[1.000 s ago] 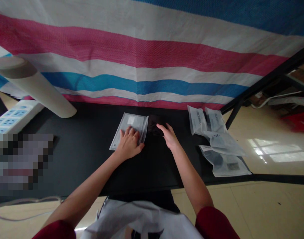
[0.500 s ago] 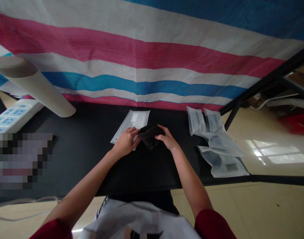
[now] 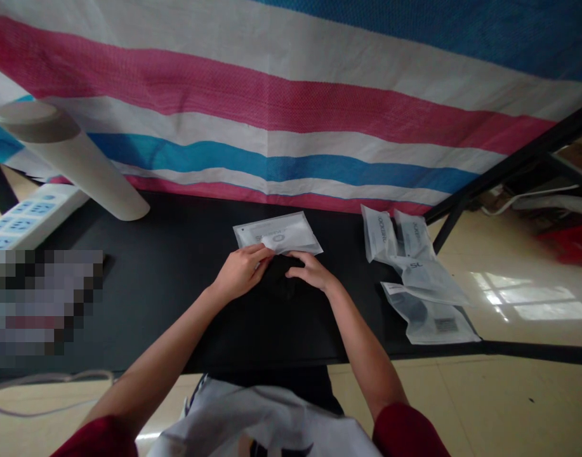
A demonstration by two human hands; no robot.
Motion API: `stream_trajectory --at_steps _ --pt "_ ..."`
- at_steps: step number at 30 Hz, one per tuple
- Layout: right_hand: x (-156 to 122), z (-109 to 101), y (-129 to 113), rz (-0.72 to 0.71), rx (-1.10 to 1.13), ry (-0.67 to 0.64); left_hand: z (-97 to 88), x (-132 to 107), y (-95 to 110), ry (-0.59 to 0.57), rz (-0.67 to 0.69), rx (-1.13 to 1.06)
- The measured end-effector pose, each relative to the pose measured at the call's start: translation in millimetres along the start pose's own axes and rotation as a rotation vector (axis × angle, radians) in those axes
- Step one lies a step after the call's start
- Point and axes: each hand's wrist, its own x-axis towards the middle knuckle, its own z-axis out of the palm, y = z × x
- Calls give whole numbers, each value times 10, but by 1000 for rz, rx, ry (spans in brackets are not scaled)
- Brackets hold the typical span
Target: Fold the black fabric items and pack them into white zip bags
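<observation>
A clear-and-white plastic bag with printed lettering lies slanted on the black table, just past my fingertips. My left hand is closed, its thumb and fingers pinching the bag's near edge. Beside it, my right hand has its thumb and index finger apart, the fingertips touching that same edge near the bag's middle. Between and below the hands is a black folded cloth item. It blends into the dark tabletop, so its outline is hard to make out.
Several similar plastic bags lie at the table's right end. To the left stand a white cylindrical bottle and a white power strip; a blurred-out object lies nearer. A striped sheet hangs behind the table.
The black cloth item, earlier held up between both hands, is now low on the table. The plastic bag has turned sideways and shifted right, and my left hand has taken its near edge.
</observation>
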Motion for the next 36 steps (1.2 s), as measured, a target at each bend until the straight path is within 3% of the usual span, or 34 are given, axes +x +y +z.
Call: stream_trajectory --at_steps 6,8,12,18,22,25,27,32,36 --pt "39 -65 82 242 193 261 30 -15 -5 87 -76 -10" --pt "36 -71 67 201 153 261 35 -15 17 97 -57 -19" --pt "20 -32 4 71 89 112 41 -11 91 86 -7 -22" --pt "47 31 29 287 140 201 66 -13 139 82 -34 -99" --pt "68 -9 49 374 254 312 86 -11 76 93 -155 -134" --pt "66 -40 37 409 315 361 87 -4 32 69 -159 -179" --pt "61 -44 32 355 297 363 84 2 21 72 -134 -197" --pt "51 -53 81 -21 180 342 71 12 -3 77 -122 -192" --pt "35 -111 151 -71 213 426 27 7 -86 147 -187 -36"
